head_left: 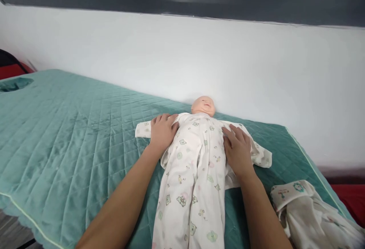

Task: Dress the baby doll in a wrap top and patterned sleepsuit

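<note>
A baby doll (203,106) lies on its back, its head toward the wall. White baby pants (191,173) with small printed animals stretch from its chest down past the lower edge of view. Under them spreads a matching long-sleeved top (262,156), sleeves out to both sides. My left hand (163,132) rests on the top by the sleeve at the doll's left-of-picture side, fingers extended and thumb apart. Opposite it, my right hand (237,147) lies over the other side of the top, fingers spread, touching the edge of the pants. The doll's arms are hidden.
The doll lies on a green quilted bed cover (71,138). At the lower right is a bunched white garment (310,214) with a printed patch. A white wall (137,51) stands behind the bed. Red items show at the far left and right edges.
</note>
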Motion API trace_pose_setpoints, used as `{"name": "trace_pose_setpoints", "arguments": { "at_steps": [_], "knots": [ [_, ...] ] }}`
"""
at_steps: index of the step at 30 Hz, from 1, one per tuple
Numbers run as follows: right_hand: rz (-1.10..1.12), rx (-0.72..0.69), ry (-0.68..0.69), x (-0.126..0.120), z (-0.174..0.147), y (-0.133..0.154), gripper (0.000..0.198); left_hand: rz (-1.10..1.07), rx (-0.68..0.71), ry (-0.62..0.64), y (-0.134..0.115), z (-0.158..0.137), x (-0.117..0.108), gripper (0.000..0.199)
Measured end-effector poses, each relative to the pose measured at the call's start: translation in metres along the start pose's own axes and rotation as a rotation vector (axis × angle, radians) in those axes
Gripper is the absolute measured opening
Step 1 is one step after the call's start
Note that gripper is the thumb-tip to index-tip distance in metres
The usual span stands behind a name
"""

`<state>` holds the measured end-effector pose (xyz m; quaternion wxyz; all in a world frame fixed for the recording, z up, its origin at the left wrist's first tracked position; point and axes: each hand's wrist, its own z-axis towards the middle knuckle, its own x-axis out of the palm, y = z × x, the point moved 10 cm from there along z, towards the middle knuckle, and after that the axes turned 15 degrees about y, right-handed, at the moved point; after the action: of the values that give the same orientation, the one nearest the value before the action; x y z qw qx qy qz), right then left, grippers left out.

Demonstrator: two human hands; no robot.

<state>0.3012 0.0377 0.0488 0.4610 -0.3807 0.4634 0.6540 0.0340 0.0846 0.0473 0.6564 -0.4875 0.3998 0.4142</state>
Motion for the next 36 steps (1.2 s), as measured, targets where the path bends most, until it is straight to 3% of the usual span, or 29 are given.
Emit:
{"name": "trace_pose_setpoints", "arguments": {
  "at_steps": [6,10,13,16,18,21,25,27,30,36],
  "knots": [
    [-0.061,0.167,0.088,0.004,-0.001,-0.028,0.053,0.042,-0.114,0.069,0.019,0.013,-0.001,0.039],
    [-0.012,0.383,0.064,-0.006,-0.010,-0.062,0.047,0.013,-0.244,0.118,0.055,0.004,-0.006,0.038],
    [0.024,0.369,-0.007,-0.014,-0.014,-0.057,0.043,-0.031,-0.344,0.066,0.075,-0.012,-0.009,0.035],
    [0.053,0.192,-0.207,-0.042,-0.017,-0.012,0.033,-0.064,-0.369,0.040,0.079,-0.021,-0.005,0.036],
    [0.144,0.021,-0.210,-0.052,-0.011,0.033,0.028,-0.108,-0.371,0.026,0.080,-0.022,-0.003,0.035],
    [0.172,-0.253,0.027,-0.044,0.013,0.119,0.028,-0.162,-0.355,0.004,0.080,-0.021,-0.003,0.034],
    [-0.212,-0.496,0.357,0.006,0.044,0.214,0.031,-0.206,-0.358,0.004,0.084,-0.019,-0.003,0.033],
    [-0.388,-0.543,0.474,0.037,0.056,0.235,0.030,-0.218,-0.354,0.024,0.084,-0.018,-0.001,0.032],
    [-0.487,-0.559,0.549,0.067,0.071,0.244,0.031,-0.222,-0.335,0.047,0.082,-0.016,0.000,0.033],
    [-0.511,-0.572,0.639,0.087,0.086,0.238,0.032,-0.193,-0.283,0.054,0.075,-0.016,-0.004,0.035]
  ]
}}
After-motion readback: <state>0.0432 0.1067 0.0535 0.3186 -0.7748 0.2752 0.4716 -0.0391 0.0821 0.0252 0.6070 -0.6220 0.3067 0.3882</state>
